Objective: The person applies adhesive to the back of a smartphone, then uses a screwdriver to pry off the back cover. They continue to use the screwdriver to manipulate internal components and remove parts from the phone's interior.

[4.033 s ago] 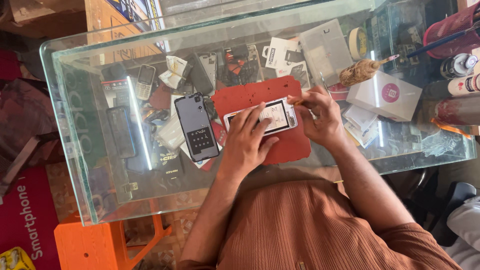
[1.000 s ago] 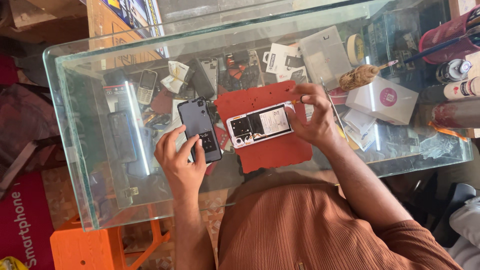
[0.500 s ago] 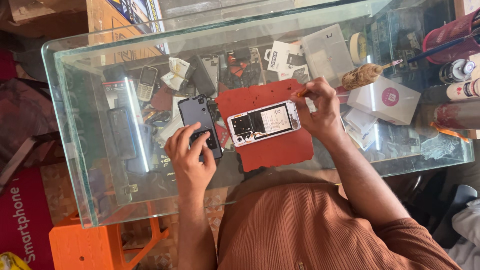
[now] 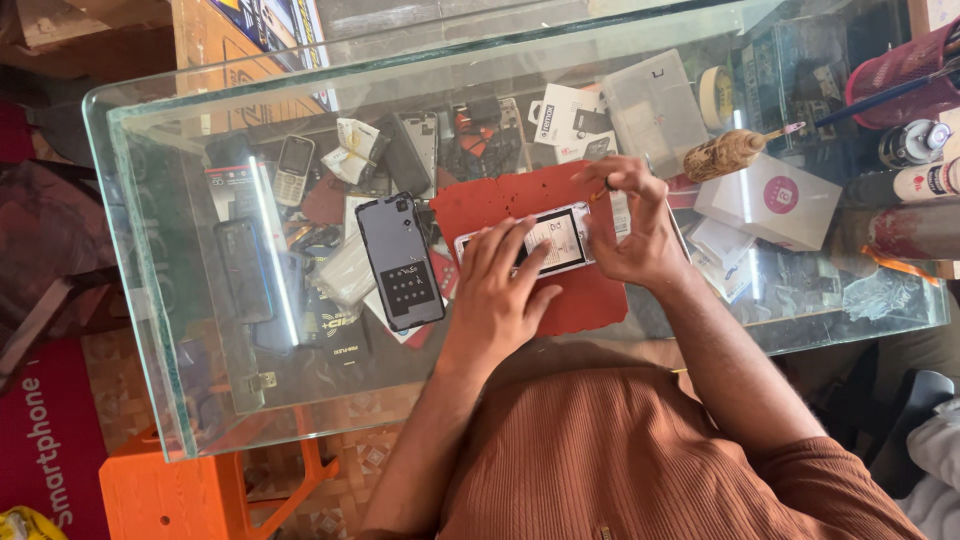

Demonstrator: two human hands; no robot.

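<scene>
An opened phone with its white insides showing lies on a red mat on top of the glass case. My left hand lies over the phone's left half, fingers spread on it and holding it down. My right hand is at the phone's right end, its fingertips pinched on a small orange-tipped tool above the phone's upper corner. The dark back cover lies flat on the glass just left of the mat, untouched.
The glass case holds old phones, among them a keypad phone, and packets inside. On its right end sit a white box, a wooden-handled brush, a tape roll and bottles. An orange stool stands below left.
My left hand has left the dark back cover and moved right onto the opened phone. My right hand stays at the phone's right end with the tool.
</scene>
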